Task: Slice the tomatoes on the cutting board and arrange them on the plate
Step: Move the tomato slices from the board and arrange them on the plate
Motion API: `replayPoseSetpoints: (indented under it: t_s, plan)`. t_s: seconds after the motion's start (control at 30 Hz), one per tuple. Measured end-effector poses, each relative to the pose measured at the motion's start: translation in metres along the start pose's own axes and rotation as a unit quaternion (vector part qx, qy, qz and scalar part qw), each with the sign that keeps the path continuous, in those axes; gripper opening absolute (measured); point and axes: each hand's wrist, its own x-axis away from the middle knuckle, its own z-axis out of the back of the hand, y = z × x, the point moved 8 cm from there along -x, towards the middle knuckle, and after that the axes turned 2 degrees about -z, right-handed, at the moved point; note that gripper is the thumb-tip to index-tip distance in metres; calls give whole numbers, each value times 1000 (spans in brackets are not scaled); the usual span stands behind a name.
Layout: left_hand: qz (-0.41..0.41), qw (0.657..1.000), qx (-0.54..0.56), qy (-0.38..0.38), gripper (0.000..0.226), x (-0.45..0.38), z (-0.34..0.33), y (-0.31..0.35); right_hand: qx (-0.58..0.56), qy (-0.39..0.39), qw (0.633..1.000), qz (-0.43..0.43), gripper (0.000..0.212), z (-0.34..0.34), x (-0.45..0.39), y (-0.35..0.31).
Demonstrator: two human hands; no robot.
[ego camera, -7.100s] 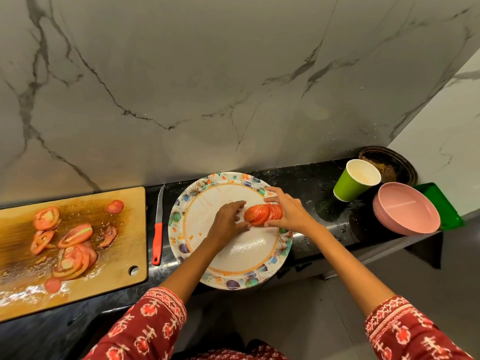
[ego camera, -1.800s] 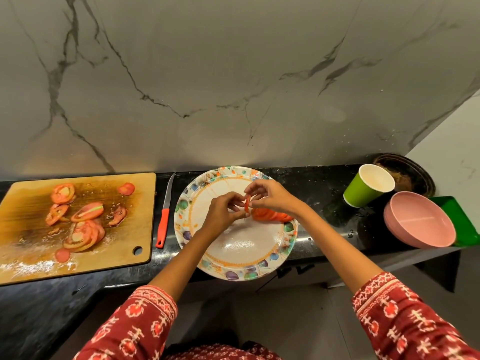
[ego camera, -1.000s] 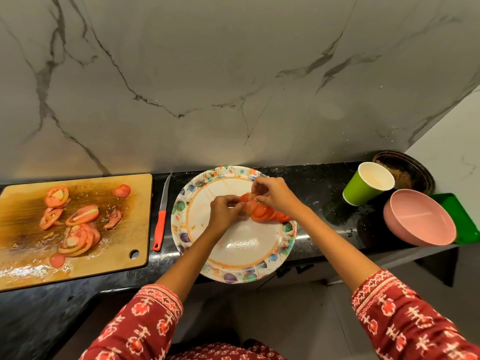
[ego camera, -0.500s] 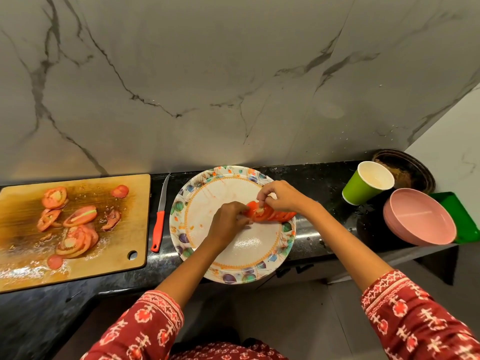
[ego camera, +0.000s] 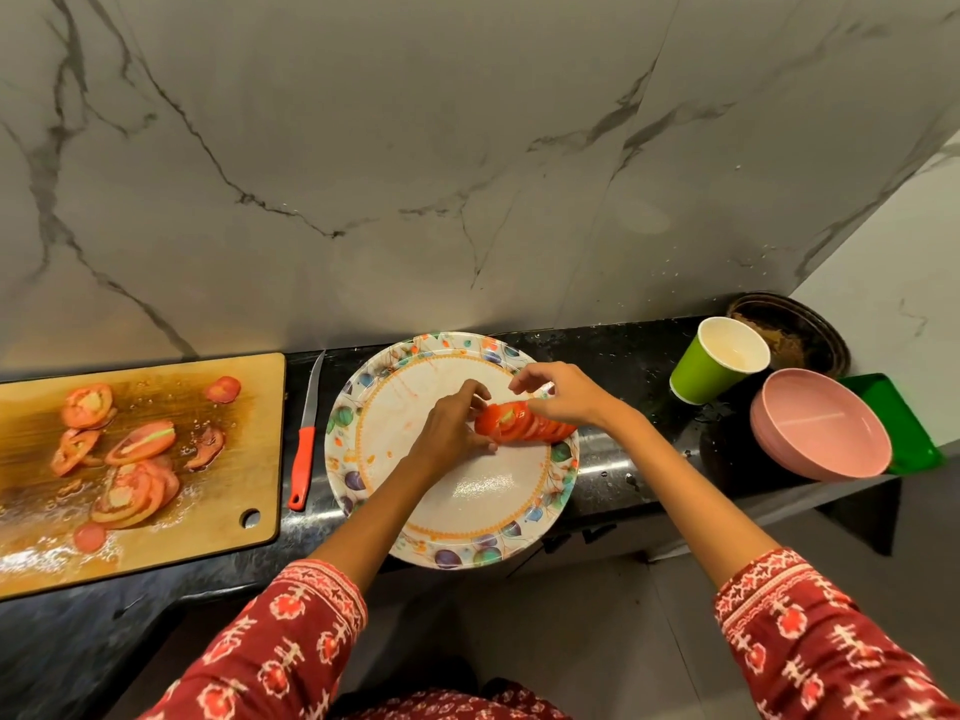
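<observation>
From the head camera, a row of overlapping red tomato slices is seen lying on the flowered paper plate, lowered since a moment ago. The left hand steadies its end with curled fingers; the right hand hovers above, grip relaxed. More slices remain on the wooden cutting board on the desk.

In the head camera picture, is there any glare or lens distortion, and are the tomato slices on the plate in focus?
Head view: wide-angle bending curves the counter edge and wall seams; soft glare patches sit on the plate and on the wet cutting board; the row of tomato slices between the left hand and right hand is fairly sharp; no strong motion blur.
</observation>
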Motion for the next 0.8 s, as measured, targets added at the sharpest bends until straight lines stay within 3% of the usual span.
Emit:
replayPoseSetpoints:
  t_s: [0.27, 0.8]
  plan:
    - [-8, 1000, -8, 20, 58, -2, 1, -2, 87, 17, 995, 46, 24, -13, 1, -7]
    - [-77, 993, 27, 84, 40, 13, 4, 10, 59, 57, 996, 47, 24, -15, -2, -3]
